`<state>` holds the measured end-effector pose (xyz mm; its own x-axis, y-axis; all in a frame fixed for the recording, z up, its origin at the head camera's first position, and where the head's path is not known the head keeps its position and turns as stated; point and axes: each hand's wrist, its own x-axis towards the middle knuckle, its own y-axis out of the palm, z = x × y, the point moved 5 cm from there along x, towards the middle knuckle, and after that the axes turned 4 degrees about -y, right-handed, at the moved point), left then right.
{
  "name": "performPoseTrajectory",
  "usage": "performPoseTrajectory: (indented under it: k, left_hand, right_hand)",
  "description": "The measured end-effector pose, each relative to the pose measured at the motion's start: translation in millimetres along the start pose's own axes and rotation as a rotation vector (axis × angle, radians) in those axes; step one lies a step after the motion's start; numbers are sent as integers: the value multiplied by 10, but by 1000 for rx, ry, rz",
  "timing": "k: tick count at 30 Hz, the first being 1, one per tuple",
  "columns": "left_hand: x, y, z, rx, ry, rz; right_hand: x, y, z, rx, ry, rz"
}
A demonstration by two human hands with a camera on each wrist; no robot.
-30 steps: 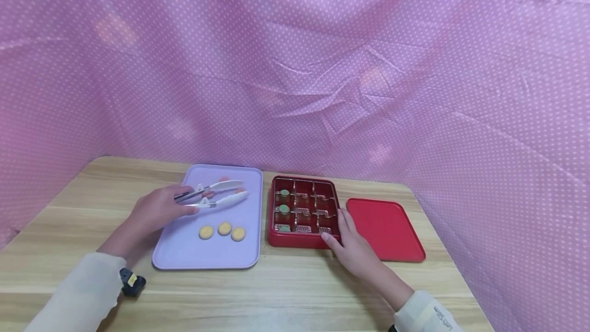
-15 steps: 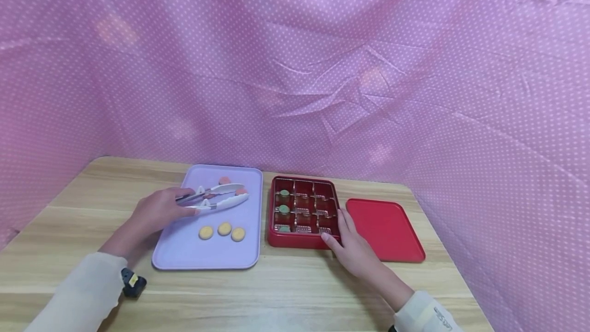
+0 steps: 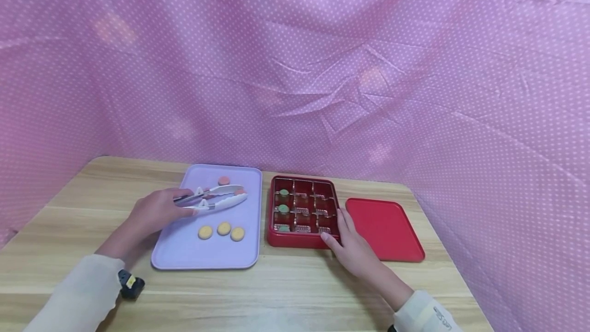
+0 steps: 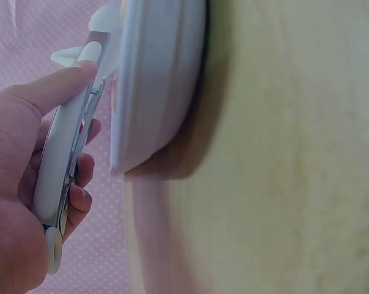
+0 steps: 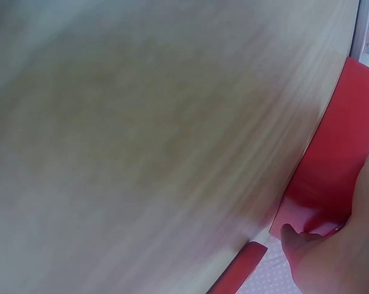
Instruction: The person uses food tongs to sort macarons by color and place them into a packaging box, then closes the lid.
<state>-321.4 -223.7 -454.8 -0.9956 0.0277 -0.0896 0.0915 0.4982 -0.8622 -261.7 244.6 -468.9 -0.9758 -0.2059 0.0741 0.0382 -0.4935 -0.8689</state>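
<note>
My left hand (image 3: 159,210) holds a pair of tongs (image 3: 229,202) with white scalloped heads over the lilac tray (image 3: 207,258). Between the heads, near their tips, lies a pink round cookie (image 3: 239,191). In the left wrist view, thumb and fingers wrap the white-and-metal handle (image 4: 59,156). A second pink cookie (image 3: 223,181) sits farther back, and another is partly hidden behind the tongs. Three yellow cookies (image 3: 224,228) lie nearer. My right hand (image 3: 352,250) grips the near right corner of a red box (image 3: 295,240), thumb at its front, fingers along its side.
Inside the box, a clear divided insert has green cookies (image 3: 283,209) in its left column of compartments. A red lid (image 3: 387,232) lies flat right of the box. The wooden table (image 3: 258,296) is backed by a pink dotted cloth (image 3: 295,81).
The tongs' heads have come closer together and lowered slightly around the right-hand pink cookie. The farther pink cookie now shows fully. My right hand and the box have stayed in place.
</note>
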Motion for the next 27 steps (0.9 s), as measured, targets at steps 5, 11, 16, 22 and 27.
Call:
performPoseTrajectory:
  k: [5, 11, 16, 22, 27]
  left_hand:
    - [7, -20, -7, -21, -2, 5]
    - [8, -40, -38, -49, -14, 19]
    - [-25, -75, -121, -59, 18, 4]
    - [-109, -112, -276, -54, 68, -15]
    - [-170, -128, -438, -61, 120, -38]
  right_hand:
    - [3, 0, 11, -7, 8, 0]
    - [14, 7, 10, -11, 12, 0]
    - [16, 3, 15, -8, 21, 5]
    - [10, -9, 24, -6, 18, 6]
    - [10, -8, 22, -7, 17, 7]
